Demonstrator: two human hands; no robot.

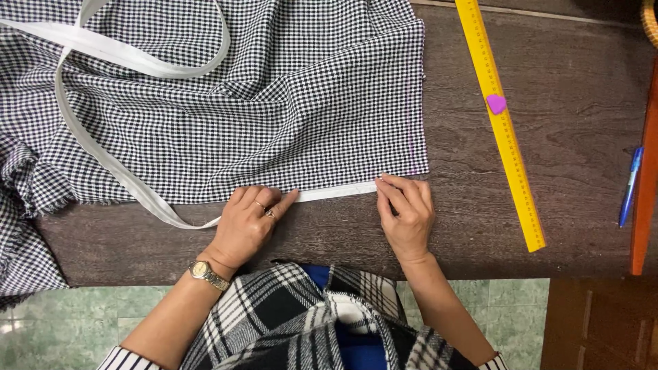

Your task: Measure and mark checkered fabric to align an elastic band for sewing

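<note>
Checked black-and-white fabric is lying spread on the dark wooden table, and I am working along its near edge. A white tape is running along this edge, and its loose part is making a big loop over the cloth toward the far left. My left hand is pressing the tape flat with stretched fingers, not closing around anything; the index fingertip is resting on the strip. My right hand is pinching the end of the tape together with the corner of the fabric, with the fingertips closed on it.

Between my two hands the strip is lying straight, but it is only held by pressure. I am thinking that if the left hand is lifting too early, the tape may slide off the edge and the line will become crooked. The loose loop may also pull it sideways. The frayed cloth edge on the left could catch.

A yellow ruler with a purple chalk piece on it is lying well apart on the right, and a blue pen farther still.
</note>
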